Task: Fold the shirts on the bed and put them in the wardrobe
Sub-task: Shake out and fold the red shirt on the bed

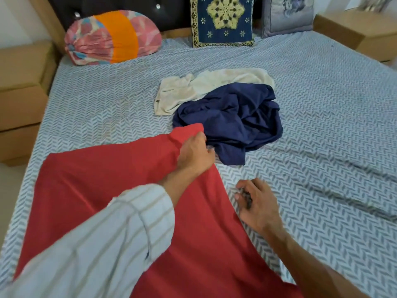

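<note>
A red shirt [103, 181] lies spread flat on the near left part of the bed [322, 104]. My left hand [193, 153] grips the red shirt's far right corner, a sleeve, lifted a little off the sheet. Just right of the red shirt's edge, my right hand [255, 203] rests on the sheet with its fingers loosely curled and holds no cloth. A crumpled navy shirt [234, 121] lies in a heap just beyond my left hand. A cream shirt [206, 87] lies partly under the navy shirt, further back.
A pink and orange bolster [111, 37], a blue patterned cushion [223, 20] and a grey cushion [287, 16] line the headboard. Wooden bedside units stand at the left [19, 93] and the far right [361, 33]. No wardrobe is in view.
</note>
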